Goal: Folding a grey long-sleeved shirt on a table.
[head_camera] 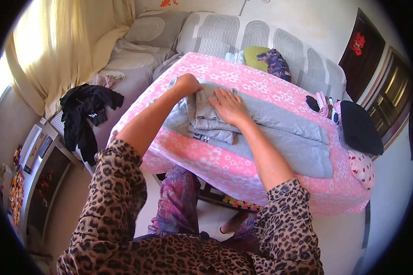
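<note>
A grey knit garment (289, 144) lies lengthwise on a table spread with a pink flowered cloth (223, 172). Toward its left end part of the fabric is folded over in layers, and a dark printed mark shows on a lower layer. My left hand (187, 84) pinches the fabric at the far left, its fingertips partly hidden. Flat on the folded layers, with fingers spread, rests my right hand (230, 107).
A grey patterned sofa (223, 29) stands behind the table, with a green cushion (255, 57) against it. Black clothing (86, 110) lies on the left seat. At the table's right end are a black cap-like item (359, 127) and a pink dotted cloth item (362, 168).
</note>
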The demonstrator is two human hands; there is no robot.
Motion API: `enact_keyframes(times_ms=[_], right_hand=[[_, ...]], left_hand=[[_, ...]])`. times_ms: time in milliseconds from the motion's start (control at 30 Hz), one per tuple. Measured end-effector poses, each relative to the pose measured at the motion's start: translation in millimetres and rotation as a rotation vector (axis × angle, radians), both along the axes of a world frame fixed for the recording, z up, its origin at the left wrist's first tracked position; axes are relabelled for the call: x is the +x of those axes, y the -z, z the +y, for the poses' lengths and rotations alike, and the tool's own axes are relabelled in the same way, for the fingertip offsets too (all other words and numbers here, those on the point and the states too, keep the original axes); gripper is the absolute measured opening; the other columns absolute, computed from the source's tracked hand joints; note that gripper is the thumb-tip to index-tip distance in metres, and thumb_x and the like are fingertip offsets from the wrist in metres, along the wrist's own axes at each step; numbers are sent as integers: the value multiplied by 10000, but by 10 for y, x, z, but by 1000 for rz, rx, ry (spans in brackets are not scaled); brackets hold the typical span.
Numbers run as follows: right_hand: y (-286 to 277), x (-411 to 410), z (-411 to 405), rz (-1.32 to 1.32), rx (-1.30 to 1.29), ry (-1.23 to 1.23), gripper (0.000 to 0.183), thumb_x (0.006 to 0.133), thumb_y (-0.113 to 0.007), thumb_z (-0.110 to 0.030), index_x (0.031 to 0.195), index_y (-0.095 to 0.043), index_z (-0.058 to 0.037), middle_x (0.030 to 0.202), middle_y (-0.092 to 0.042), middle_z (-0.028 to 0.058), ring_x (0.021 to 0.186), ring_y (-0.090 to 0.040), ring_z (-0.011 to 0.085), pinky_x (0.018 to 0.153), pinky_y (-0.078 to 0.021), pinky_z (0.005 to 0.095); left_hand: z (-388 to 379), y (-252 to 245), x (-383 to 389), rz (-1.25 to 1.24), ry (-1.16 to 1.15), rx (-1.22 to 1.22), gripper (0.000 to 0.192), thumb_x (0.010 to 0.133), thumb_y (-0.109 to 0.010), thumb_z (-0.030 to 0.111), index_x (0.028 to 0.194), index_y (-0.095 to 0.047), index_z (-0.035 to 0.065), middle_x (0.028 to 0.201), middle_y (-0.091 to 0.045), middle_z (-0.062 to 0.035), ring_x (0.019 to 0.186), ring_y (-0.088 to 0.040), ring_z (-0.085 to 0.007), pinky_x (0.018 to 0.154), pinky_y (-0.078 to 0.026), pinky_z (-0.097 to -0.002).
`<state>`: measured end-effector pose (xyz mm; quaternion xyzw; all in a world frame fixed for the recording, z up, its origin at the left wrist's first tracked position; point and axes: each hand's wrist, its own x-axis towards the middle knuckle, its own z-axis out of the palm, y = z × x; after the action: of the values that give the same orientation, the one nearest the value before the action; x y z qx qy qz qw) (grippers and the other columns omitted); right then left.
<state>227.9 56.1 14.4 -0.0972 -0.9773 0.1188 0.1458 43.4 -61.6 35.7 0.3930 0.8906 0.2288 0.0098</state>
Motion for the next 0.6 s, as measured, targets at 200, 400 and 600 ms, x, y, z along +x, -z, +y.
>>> enact_keyframes(times_ms=[200,400,600], right_hand=[[-7,38,46,-23,44,37,698,996,-271,-552,1510,-311,-81,1572,-289,126,1470,-220,275,1180,-156,447],[13,26,59,49,-26,29,701,996,-262,-558,1512,-304,-85,1557,-313,146,1449,-257,325,1170,-158,503],[50,-8,32,82,-77,-17,639,1015,-233,-515,1514,-306,-123,1551,-326,134,1444,-263,336,1162,-163,517]], left_hand=[[99,-124,132,24,27,345,315,789,-746,255,960,-650,9,939,-699,-189,913,-673,-328,789,-507,-406],[325,-20,292,97,-128,542,374,848,-690,275,1068,-587,-9,988,-686,-215,935,-671,-369,813,-513,-451],[147,-31,151,-838,-172,625,340,899,-676,324,940,-637,-11,791,-666,-128,696,-658,-260,631,-526,-406]])
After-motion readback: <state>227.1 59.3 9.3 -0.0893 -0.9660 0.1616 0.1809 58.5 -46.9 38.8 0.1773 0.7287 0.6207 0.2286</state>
